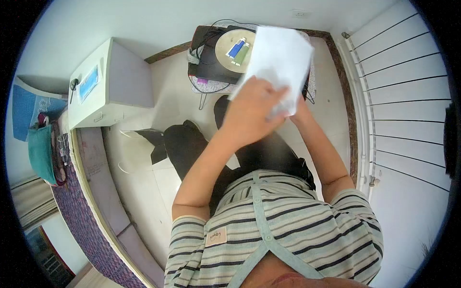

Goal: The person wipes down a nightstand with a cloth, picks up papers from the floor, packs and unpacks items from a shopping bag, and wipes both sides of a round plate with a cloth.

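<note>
White paper (281, 53) is held up in front of me, above my knees, with one upper corner looking cut or folded. My left hand (254, 113) lies over the lower left part of it, fingers bent against the sheet and slightly blurred. At the lower right edge, my right hand (300, 113) grips the paper from behind, most of its fingers hidden by it. Beyond the paper, a round cream plate (223, 57) carries a blue-and-white tube (235, 48) and a green tube (241, 54).
The plate rests on a dark case (206, 69) with black cables, on a small low table (312, 79). A white cabinet (127, 79) stands left, with a blue packet (89, 84) on top. Beside me is a bed (89, 211); a white radiator pipe (367, 120) runs right.
</note>
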`<state>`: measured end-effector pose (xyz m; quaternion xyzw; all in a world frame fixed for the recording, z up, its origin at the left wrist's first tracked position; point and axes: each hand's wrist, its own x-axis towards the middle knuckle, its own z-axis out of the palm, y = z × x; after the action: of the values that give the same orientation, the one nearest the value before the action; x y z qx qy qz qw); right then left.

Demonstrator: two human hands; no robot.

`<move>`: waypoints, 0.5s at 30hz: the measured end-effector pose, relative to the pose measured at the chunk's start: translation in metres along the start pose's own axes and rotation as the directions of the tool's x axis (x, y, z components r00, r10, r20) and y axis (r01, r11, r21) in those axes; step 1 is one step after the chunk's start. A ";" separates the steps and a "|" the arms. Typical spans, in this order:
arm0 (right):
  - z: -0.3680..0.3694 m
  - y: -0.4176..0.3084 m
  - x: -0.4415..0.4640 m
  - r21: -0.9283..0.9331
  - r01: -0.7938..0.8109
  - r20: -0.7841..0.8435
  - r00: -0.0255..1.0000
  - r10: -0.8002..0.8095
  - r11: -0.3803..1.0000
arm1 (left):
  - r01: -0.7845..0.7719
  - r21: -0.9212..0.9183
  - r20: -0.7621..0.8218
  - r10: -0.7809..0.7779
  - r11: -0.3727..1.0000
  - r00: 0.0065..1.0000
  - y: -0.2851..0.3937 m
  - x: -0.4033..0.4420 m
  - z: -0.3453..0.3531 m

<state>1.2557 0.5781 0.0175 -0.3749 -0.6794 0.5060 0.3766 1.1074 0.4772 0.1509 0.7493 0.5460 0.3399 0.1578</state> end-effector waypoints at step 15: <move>-0.031 -0.065 -0.005 -0.119 -0.106 0.072 0.991 0.116 0.987 | 0.035 -0.363 -0.198 -0.114 0.931 0.974 -0.085 -0.046 -0.004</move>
<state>1.2773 0.5725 0.0865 -0.4130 -0.6997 0.5007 0.2986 1.0364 0.4636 0.0869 0.6455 0.5174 0.5061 0.2439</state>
